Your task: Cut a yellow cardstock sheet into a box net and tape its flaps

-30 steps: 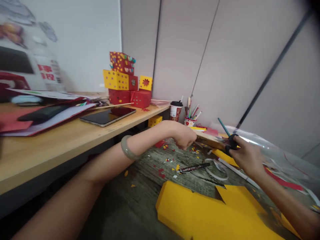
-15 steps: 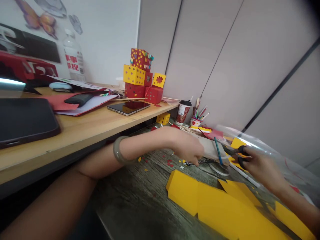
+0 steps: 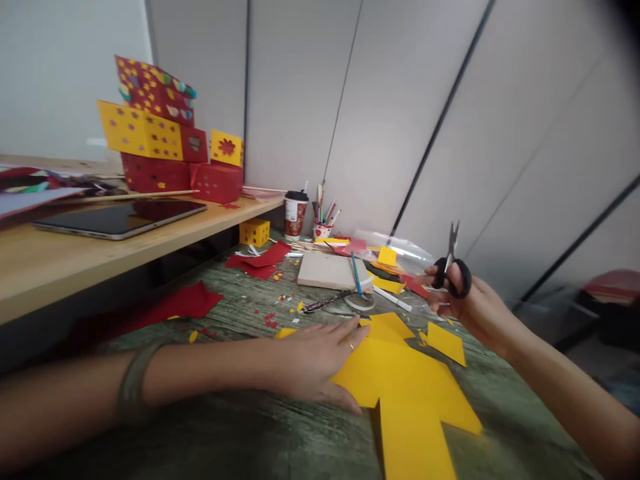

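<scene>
My left hand (image 3: 313,363) lies flat on the grey wood-grain table, its fingers spread over the left edge of a large yellow cut-out card sheet (image 3: 405,390). A ring shows on one finger and a greenish bangle (image 3: 131,387) circles that wrist. My right hand (image 3: 463,303) is lifted above the table to the right and grips black-handled scissors (image 3: 451,263), blades pointing up. A smaller yellow card piece (image 3: 445,341) lies just below that hand.
A beige pad (image 3: 330,270) with a teal pencil (image 3: 355,273), a black pen (image 3: 325,303), red paper scraps (image 3: 260,259), a paper cup (image 3: 295,215) and a pencil pot (image 3: 323,230) lie beyond. A raised wooden shelf (image 3: 45,267) at left carries a tablet (image 3: 120,219) and decorated red and yellow boxes (image 3: 160,150).
My left hand has come back from the far clutter and settled flat on the yellow sheet. My right hand has lifted with the scissors, blades now upright. The view has swung right.
</scene>
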### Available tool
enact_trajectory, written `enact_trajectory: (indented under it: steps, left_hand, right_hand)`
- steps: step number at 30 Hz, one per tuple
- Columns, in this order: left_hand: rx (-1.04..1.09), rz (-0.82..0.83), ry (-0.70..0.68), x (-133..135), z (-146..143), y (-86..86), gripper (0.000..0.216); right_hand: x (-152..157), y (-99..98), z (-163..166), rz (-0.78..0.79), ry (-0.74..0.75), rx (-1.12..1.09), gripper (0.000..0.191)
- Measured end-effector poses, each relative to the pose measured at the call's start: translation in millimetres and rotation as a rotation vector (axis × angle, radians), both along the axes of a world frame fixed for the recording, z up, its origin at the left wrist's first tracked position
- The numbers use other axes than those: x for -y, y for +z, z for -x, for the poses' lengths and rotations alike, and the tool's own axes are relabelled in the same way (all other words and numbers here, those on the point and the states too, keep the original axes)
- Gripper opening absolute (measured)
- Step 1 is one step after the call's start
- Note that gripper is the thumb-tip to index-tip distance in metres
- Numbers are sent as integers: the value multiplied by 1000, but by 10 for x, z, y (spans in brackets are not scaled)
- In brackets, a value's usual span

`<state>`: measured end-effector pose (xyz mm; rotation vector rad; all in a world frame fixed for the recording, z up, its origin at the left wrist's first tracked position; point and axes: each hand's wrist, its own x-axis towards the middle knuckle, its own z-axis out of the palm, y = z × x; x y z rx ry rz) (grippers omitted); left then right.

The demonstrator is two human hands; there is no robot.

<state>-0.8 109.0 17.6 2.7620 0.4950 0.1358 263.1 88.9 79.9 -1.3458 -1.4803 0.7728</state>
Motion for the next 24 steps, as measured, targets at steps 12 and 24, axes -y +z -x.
enact_trajectory:
  steps: [12,24]
  left_hand:
    - [-51,12,-156,344,70,151,68]
    - [-96,131,-50,109,275,398,67]
  right_hand:
    - [443,-197,-661,59,-239,-59,32]
    - [678,-723,-849,92,-39,128,24]
